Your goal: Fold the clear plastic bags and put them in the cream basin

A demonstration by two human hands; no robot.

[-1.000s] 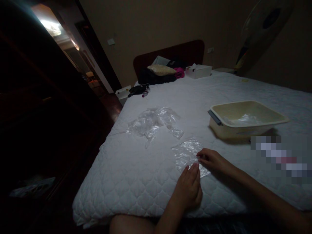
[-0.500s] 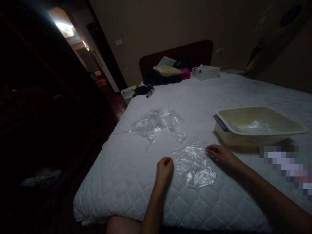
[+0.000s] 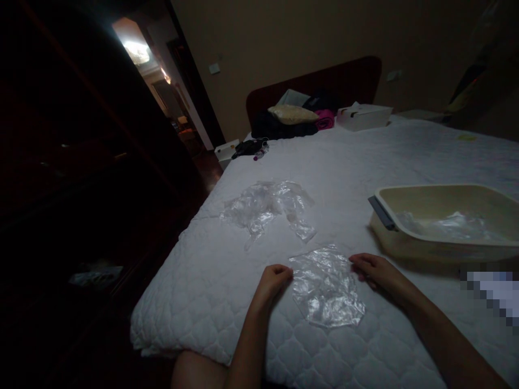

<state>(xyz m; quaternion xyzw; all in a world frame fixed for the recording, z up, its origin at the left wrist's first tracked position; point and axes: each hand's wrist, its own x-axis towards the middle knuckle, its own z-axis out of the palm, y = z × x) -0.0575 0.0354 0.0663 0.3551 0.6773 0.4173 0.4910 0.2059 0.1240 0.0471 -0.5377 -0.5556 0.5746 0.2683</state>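
A clear plastic bag (image 3: 326,286) lies spread flat on the white quilted mattress (image 3: 227,302) in front of me. My left hand (image 3: 272,280) rests at the bag's left edge with its fingers curled onto the corner. My right hand (image 3: 375,272) sits at the bag's right edge, fingers bent and pinching the plastic. Farther up the mattress lies a loose heap of several crumpled clear bags (image 3: 265,208).
A cream plastic basin (image 3: 441,249) with a dark handle holds more clear plastic at the right. Dark clothes, a pillow and a white box (image 3: 363,116) lie by the headboard. The mattress edge drops off to a dark floor on the left.
My left hand moved off the bag's lower part to its left edge and curled. My right hand slid to the right edge. The bag now lies spread wider between them.
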